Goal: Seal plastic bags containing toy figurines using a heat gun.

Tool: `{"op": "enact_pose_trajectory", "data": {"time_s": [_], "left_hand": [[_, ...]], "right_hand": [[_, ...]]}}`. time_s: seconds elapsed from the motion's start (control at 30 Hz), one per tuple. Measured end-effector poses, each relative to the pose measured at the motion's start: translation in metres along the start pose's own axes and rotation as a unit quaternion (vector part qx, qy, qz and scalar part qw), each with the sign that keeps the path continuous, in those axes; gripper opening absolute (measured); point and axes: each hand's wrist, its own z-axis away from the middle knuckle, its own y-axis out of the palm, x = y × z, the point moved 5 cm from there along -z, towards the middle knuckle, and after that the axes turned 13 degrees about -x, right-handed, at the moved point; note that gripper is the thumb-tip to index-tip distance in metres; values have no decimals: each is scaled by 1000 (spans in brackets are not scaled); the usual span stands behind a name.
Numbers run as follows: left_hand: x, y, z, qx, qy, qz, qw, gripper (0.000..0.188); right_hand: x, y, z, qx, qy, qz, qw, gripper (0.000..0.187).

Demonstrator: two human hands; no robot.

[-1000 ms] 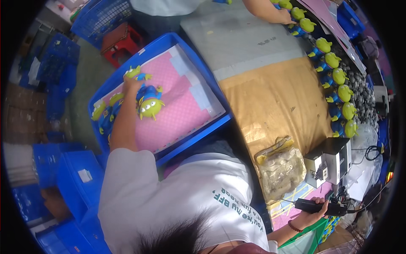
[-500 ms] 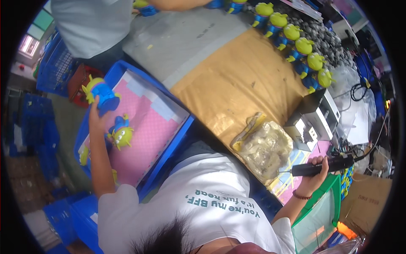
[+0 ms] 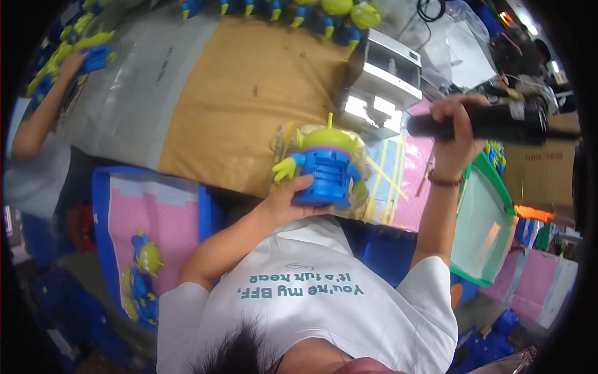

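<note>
A toy figure (image 3: 322, 163) with a yellow-green head and blue body is upright over the near edge of the table. Its back faces me, showing a recessed slotted panel. My left hand (image 3: 288, 204) is closed round its lower body, thumb on the blue side and fingers beneath the base. Off to the right, my right hand (image 3: 460, 128) grips a black electric screwdriver (image 3: 507, 123) held roughly level. The screwdriver's tip does not show clearly; its front end points left, apart from the figure. Behind the figure lies a plastic-wrapped pad (image 3: 281, 138), partly covered by it.
White box-shaped devices (image 3: 389, 65) stand beyond the pad. Similar figures (image 3: 299, 15) line the far side. A blue bin (image 3: 99, 209) with figures is at left, a green-rimmed tray (image 3: 506, 193) at right. Another person's hand (image 3: 70, 67) holds a figure at far left.
My left hand has brought the figure from above the blue bin to the table edge, turning it upright. My view has swung right; the right hand still holds the screwdriver, now raised.
</note>
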Motion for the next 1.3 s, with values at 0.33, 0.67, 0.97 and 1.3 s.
{"op": "enact_pose_trajectory", "data": {"time_s": [0.33,0.67,0.97,1.3], "left_hand": [[15,-17,44,-191,20,12,981,46],[15,59,51,-18,570,-768,290,38],[15,40,1,-102,587,-794,124,47],[14,40,5,-68,549,-812,185,37]], "right_hand": [[-79,18,-35,53,97,106,988,15],[-20,26,29,90,193,-40,976,32],[-10,31,68,159,128,-34,978,43],[-53,10,118,278,119,32,953,31]]}}
